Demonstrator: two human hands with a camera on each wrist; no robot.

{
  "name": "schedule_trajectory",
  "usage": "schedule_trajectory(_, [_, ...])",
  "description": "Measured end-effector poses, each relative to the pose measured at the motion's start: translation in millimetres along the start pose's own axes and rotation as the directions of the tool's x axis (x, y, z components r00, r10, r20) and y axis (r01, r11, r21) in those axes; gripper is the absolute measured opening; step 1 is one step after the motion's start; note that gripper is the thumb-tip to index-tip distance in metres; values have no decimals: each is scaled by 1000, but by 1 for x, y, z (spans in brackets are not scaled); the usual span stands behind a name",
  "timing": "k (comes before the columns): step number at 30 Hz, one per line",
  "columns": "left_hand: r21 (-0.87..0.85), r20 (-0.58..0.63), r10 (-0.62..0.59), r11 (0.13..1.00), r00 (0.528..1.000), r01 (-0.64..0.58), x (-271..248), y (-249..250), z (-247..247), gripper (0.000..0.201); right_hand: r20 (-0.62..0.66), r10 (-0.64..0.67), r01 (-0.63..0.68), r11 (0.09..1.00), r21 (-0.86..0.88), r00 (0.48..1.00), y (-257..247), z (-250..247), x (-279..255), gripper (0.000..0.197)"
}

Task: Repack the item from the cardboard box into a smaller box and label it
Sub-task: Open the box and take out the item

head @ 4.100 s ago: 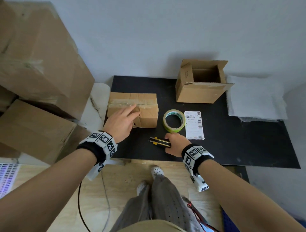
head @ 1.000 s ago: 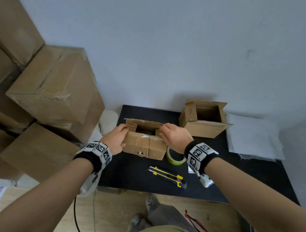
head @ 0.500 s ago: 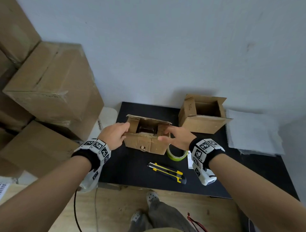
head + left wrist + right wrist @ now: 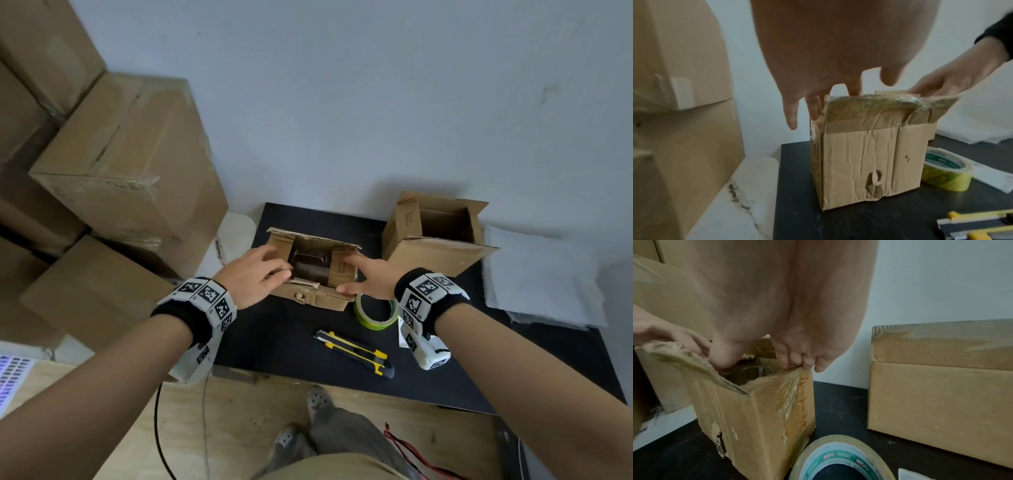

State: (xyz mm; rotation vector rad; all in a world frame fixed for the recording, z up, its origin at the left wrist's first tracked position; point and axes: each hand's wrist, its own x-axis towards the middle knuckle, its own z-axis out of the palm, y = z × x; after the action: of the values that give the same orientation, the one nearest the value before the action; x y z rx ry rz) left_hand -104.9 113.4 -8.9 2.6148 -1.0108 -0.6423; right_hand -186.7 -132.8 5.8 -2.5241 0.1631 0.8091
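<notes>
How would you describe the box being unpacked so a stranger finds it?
Find the black table by the wall. Two open boxes stand there. Pick the left box: crumpled, torn hole in front, unlike the smooth right box.

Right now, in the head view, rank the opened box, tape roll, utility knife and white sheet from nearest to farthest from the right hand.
1. The opened box: the right hand holds its right-end flap.
2. The tape roll: just under the wrist, on the near side.
3. The utility knife: further toward the person.
4. The white sheet: far off to the right.
</notes>
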Motion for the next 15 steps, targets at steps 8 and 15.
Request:
schedule_trajectory(8, [247, 167, -62, 969, 984, 19, 12, 2, 7, 43, -43, -94, 88, 990, -111, 995, 6, 13, 16, 81])
schedule_trajectory(15, [281, 100, -25, 960, 995, -4, 11, 8, -4, 33, 8, -126, 121, 926, -357, 992, 0, 17, 23, 59])
